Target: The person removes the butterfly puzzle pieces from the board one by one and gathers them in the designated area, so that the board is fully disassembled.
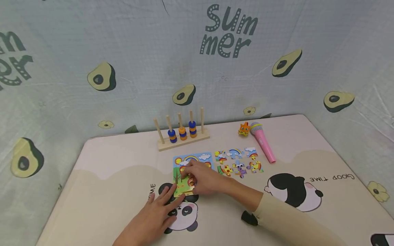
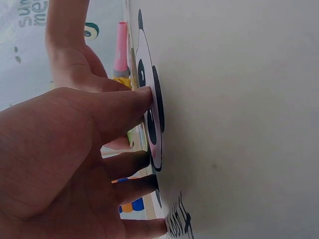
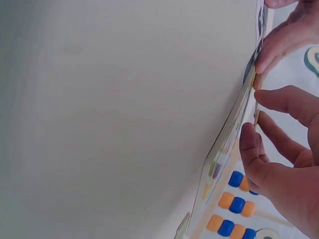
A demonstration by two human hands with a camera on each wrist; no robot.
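A colourful puzzle board (image 1: 181, 188) with a sun, a rainbow and grass lies on the table. Over its right part, my right hand (image 1: 205, 177) bends its thumb and fingers around a small puzzle piece (image 1: 191, 181), close to the board's surface. In the right wrist view the thin edge of that piece (image 3: 256, 117) shows at the fingertips. My left hand (image 1: 155, 217) is spread on the table, its fingertips at the board's near left corner. Right of the board several loose picture pieces (image 1: 236, 153) lie in two rows.
Behind the board stands a wooden peg rack (image 1: 184, 140) with blue and orange beads. At the back right are an orange toy figure (image 1: 244, 129) and a pink toy microphone (image 1: 264, 143). Patterned cloth (image 1: 138, 68) hangs along the table's rear edge.
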